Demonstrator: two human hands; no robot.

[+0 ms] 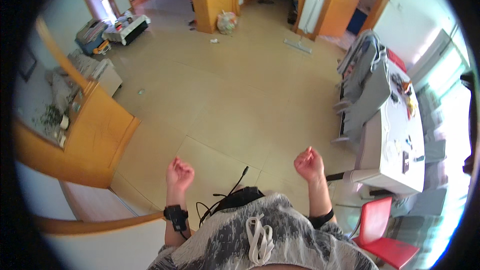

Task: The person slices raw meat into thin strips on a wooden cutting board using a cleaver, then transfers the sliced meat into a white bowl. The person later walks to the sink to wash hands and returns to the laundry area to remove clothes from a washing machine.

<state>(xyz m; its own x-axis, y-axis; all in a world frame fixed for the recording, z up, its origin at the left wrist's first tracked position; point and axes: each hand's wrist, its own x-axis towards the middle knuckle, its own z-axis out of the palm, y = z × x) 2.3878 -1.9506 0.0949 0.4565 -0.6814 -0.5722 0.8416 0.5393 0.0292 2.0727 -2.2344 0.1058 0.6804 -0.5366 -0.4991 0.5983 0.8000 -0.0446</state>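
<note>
My left hand (180, 173) is raised at the lower left of the head view, palm side up with its fingers curled in and nothing seen in it. At the lower right my right hand (309, 164) is held up the same way, its fingers curled over the palm. A black device (176, 217) is strapped to the left forearm, and a black band (321, 219) circles the right one near the elbow. Between the arms, a black pouch (240, 198) with black cables lies at my waist, against the patterned grey top. Both hands are apart from any furniture.
To the right stand a table with a white cloth (399, 127), cloth-draped chairs (365, 93) and a red chair (377, 221). A wooden partition (93, 131) is at left. Farther off on the tiled floor are a filled plastic bag (227, 22), a flat mop (298, 46) and crumpled white tissue (214, 41).
</note>
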